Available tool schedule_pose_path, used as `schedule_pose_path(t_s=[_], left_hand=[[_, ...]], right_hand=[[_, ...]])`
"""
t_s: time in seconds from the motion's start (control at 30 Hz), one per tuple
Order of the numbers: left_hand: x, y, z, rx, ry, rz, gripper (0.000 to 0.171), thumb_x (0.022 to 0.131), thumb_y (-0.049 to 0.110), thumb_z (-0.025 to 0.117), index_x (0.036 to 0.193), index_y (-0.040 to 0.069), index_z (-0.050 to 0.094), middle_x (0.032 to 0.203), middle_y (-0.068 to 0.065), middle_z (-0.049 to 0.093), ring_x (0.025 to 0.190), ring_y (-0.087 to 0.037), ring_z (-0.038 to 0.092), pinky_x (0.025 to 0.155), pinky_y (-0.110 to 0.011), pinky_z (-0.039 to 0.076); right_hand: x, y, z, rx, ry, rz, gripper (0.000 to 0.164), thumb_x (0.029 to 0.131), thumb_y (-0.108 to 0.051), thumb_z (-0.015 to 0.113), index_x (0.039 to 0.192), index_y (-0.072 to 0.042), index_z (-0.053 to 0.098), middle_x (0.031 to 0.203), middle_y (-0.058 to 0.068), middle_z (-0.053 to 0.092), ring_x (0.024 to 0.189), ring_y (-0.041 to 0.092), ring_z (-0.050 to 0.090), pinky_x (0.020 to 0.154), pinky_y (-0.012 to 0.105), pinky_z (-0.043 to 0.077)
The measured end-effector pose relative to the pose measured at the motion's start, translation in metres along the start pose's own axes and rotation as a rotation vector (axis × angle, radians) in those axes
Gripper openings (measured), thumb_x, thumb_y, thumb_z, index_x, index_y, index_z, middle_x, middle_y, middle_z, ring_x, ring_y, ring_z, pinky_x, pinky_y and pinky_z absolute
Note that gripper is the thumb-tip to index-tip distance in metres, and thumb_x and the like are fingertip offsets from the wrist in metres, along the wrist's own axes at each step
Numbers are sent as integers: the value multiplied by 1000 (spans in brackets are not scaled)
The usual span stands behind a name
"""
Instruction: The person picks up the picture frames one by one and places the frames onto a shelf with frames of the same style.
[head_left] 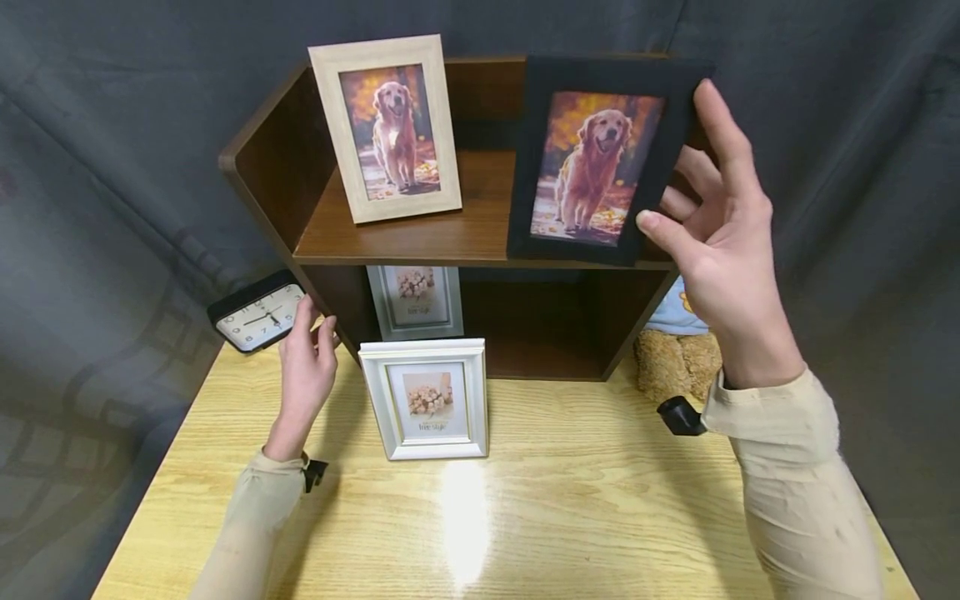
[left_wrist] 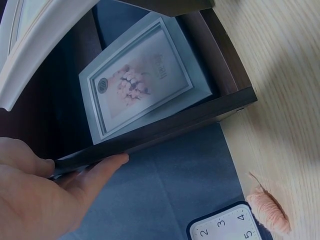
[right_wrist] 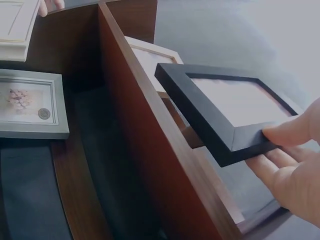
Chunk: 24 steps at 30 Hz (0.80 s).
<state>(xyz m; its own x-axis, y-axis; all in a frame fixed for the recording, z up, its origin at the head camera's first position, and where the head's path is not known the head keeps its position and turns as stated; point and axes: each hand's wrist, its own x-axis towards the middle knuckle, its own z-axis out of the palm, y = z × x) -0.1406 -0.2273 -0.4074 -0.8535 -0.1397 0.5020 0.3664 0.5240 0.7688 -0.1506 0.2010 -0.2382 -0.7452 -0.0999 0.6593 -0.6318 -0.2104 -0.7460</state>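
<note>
My right hand [head_left: 723,221] holds a black picture frame [head_left: 648,158] by its right side, thumb on the front and other fingers around the edge and behind. The frame, with a golden dog photo, stands at the front of the upper level of a dark brown shelf [head_left: 480,237]. To its left on that level is a cream picture frame [head_left: 406,208] with a similar photo. My left hand [head_left: 307,367] grips the front edge of the shelf's left side panel [left_wrist: 165,122], with digits on both of its faces in the left wrist view.
A grey-green picture frame [head_left: 378,304] leans inside the lower level. In front of the shelf a white picture frame [head_left: 477,400] stands on the wooden table [head_left: 570,500]. A clock [head_left: 258,317] lies left, near a pink yarn bundle [left_wrist: 268,211]; a plush toy [head_left: 675,358] sits right.
</note>
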Motion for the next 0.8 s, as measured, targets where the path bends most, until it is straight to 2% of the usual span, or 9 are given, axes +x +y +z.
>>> schedule_pose_path(t_s=[0.2,0.33,0.53,0.67,0.8], left_hand=[[0,-1,0,11,0,2,39,109,-10,48,147,-4,54,138,-28,65,122,-39,65,89,-11,55],[1,-2,1,17,4,12,39,109,-10,48,147,-4,54,138,-27,65,123,-40,65,90,-12,55],[0,-1,1,20,2,7,41,109,-10,48,149,-3,53,140,-25,65,126,-37,63,93,-21,58],[0,-1,2,7,4,5,41,108,-10,49,148,-2,55,139,-26,65,125,-38,64,92,-17,57],[1,-1,2,6,10,12,41,108,-11,49,147,-2,55,138,-25,66,125,-37,64,91,-17,57]], right_hand=[[7,2,6,-38,44,27,81,95,26,54,166,-12,41,152,26,51,131,37,62,96,29,59],[12,5,9,-77,40,17,80,95,25,53,165,-12,42,150,25,54,131,37,62,95,28,59],[18,11,13,-83,38,3,80,97,25,53,166,-13,40,151,22,55,132,37,61,92,28,57],[22,15,15,-92,31,-10,80,97,25,50,167,-13,39,151,21,56,131,37,60,85,28,54],[28,18,18,-70,70,41,81,98,26,48,167,-14,40,151,18,55,131,36,59,80,29,50]])
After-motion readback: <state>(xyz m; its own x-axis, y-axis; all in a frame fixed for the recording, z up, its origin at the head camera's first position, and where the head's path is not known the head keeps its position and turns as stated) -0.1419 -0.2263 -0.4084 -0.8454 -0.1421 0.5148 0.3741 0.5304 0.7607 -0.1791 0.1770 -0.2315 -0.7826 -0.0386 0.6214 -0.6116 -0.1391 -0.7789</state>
